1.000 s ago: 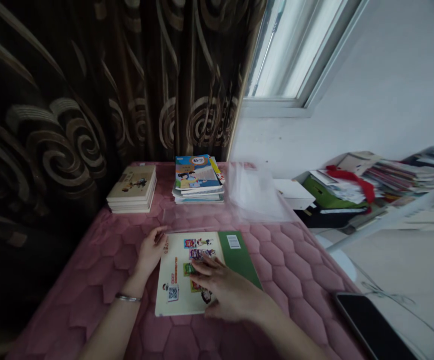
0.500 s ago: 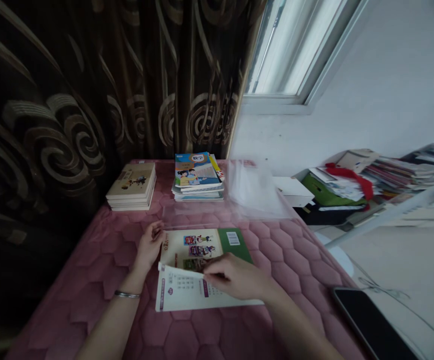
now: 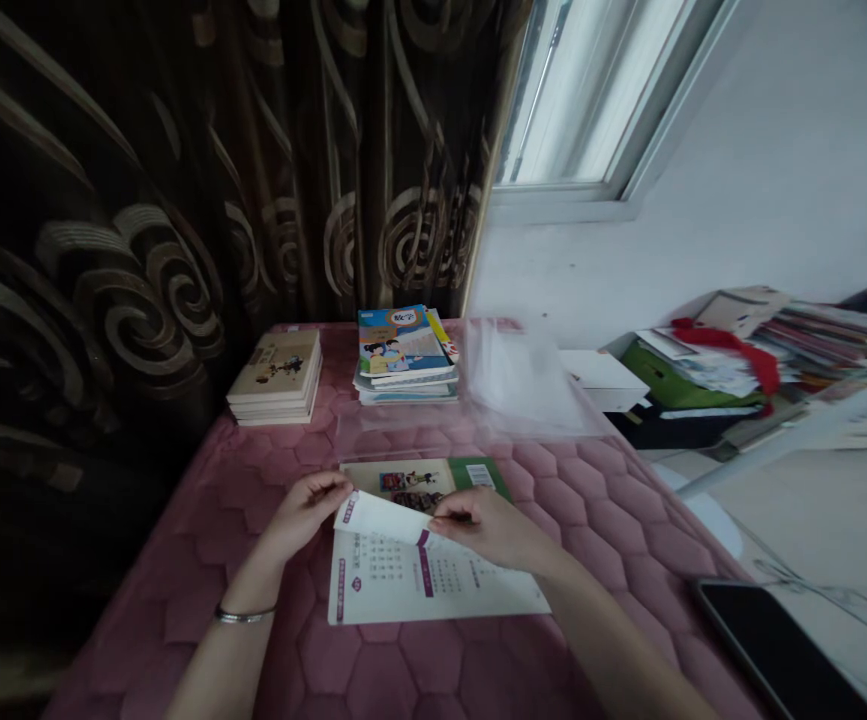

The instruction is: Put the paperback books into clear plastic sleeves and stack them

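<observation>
A thin book (image 3: 373,595) lies on the pink quilted cloth in front of me. Its near part shows a white printed page with purple marks, and beyond it is a cover (image 3: 504,484) with small pictures, a green band and a barcode. The page edge between them is raised. My left hand (image 3: 299,518) pinches the left corner of that raised edge between thumb and fingers. Further right along the same edge, my right hand (image 3: 487,522) is closed on the paper, its fingertips partly hidden.
At the back stand a stack of beige books (image 3: 277,375) and a stack topped by a blue textbook (image 3: 401,342). Clear plastic sheets (image 3: 519,375) lie beside them. A dark phone (image 3: 770,640) rests at the right edge. Papers and a red cloth (image 3: 733,345) are piled beyond.
My left hand has come from beside the book's far left corner onto the raised page edge, which now stands higher. My right hand keeps its hold. The view has shifted slightly.
</observation>
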`<state>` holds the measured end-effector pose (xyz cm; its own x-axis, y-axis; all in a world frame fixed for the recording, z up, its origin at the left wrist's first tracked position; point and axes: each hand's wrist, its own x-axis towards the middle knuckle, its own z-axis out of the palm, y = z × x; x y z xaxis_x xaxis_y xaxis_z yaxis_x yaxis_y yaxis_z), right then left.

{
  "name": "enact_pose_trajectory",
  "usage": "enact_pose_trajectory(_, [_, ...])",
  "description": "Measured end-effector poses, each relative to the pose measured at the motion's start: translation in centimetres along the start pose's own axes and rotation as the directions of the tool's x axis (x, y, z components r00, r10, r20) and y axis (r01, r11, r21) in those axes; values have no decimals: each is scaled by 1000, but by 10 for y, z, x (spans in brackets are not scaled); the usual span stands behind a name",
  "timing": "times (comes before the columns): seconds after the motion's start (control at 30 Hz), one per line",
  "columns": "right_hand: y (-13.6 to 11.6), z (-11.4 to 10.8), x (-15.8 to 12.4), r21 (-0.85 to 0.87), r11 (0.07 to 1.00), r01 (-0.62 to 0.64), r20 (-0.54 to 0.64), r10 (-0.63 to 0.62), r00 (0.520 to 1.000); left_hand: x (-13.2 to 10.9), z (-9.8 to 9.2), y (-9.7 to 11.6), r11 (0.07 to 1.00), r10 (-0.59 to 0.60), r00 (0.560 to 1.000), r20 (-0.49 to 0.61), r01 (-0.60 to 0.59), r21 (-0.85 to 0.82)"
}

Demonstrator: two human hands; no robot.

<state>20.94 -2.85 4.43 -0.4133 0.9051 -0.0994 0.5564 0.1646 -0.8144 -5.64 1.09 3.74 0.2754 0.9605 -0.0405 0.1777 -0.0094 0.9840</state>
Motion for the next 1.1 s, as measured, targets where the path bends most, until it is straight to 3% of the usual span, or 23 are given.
enact_pose_trajectory(0.23, [-2,-5,-2,141,988,-67,30,63,998,7,1,-10,991,-48,999,18,50,-124])
enact_pose_trajectory(0.57, [-9,-14,-9,74,996,-52,73,46,996,5,3,-9,959,-100,994,32,105,-263])
enact_pose_trajectory(0.77, [-16,-11,-9,-54,994,-90,-124,83,989,6,0,-12,968,-62,997,-36,51,-245])
enact_pose_trajectory(1.1, [-14,-9,-7,-121,992,18,-310,-55,949,8,-2,-10,961,-93,995,-40,79,-265])
